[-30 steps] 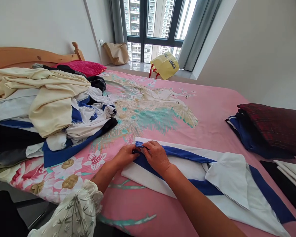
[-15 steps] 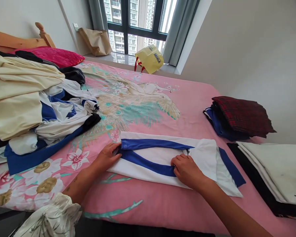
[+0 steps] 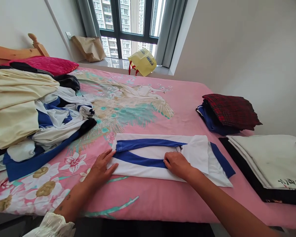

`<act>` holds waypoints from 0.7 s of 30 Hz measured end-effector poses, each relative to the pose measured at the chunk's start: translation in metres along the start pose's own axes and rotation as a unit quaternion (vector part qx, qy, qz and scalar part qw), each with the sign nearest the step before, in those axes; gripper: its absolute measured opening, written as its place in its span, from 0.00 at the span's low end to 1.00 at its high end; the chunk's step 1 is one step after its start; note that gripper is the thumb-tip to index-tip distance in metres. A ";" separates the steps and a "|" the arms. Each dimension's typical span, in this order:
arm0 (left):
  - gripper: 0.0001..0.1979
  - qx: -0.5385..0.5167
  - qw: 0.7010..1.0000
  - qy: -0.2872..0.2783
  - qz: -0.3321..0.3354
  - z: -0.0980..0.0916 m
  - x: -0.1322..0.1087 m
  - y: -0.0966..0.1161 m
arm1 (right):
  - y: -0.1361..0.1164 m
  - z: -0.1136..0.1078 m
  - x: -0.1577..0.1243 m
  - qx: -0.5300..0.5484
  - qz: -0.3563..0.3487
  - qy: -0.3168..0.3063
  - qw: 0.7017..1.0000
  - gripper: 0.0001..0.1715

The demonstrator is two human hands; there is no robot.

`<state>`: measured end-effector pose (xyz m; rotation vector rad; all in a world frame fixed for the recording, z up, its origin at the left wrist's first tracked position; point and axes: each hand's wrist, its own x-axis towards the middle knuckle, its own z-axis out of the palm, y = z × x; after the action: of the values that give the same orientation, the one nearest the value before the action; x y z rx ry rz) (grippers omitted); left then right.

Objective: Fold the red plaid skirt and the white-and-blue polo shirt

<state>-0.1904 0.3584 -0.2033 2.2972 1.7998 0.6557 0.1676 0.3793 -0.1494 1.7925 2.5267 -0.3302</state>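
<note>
A white garment with blue bands [image 3: 148, 171] lies folded into a long strip across the near side of the bed. The kind of garment is not certain; it looks like a shirt. At its left end rests my left hand [image 3: 102, 166], fingers stretched out and thumb apart, the tips touching the cloth. My right hand [image 3: 177, 164] has its fingers curled onto the blue band right of the middle, pinching the fabric there; the fingertips are partly hidden. A white piece with a blue end sticks out at the garment's right.
A heap of loose clothes [image 3: 17, 108] covers the bed's left side. At right are a stack with a red plaid cloth [image 3: 233, 112] on top and folded white clothes [image 3: 266, 158] over black ones. A yellow bag [image 3: 143, 62] and a brown paper bag [image 3: 88, 49] stand by the window.
My left hand has slid slightly down the garment's left end, its fingers spreading. The right hand keeps its hold on the blue band. The view has shifted a little to the right.
</note>
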 end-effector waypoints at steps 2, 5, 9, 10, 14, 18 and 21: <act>0.24 0.016 0.999 0.034 0.013 -0.004 -0.001 0.007 | -0.007 0.003 -0.004 -0.010 -0.004 0.053 0.999 0.09; 0.17 0.046 0.993 0.061 0.093 -0.008 -0.005 0.030 | -0.025 0.014 -0.014 0.031 -0.070 0.142 0.987 0.13; 0.21 0.094 0.974 -0.056 0.200 -0.002 -0.017 0.054 | -0.045 0.039 -0.028 0.052 -0.158 0.141 0.976 0.21; 0.23 0.108 0.974 -0.078 0.182 0.001 -0.020 0.054 | -0.047 0.045 -0.031 0.045 -0.161 0.124 0.978 0.23; 0.33 0.157 0.984 -0.081 0.022 0.001 -0.026 0.048 | -0.047 0.055 -0.038 0.028 -0.137 0.065 0.988 0.32; 0.23 0.142 0.986 -0.077 0.038 -0.006 -0.017 0.060 | -0.057 0.049 -0.039 0.045 -0.128 0.044 0.990 0.32; 0.20 0.123 0.990 -0.064 0.029 -0.007 -0.007 0.068 | -0.069 0.046 -0.039 0.068 -0.151 0.034 0.986 0.32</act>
<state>-0.1338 0.3328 -0.1733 2.4896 1.8518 0.2973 0.1117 0.3127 -0.1783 1.4772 2.8925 -0.4671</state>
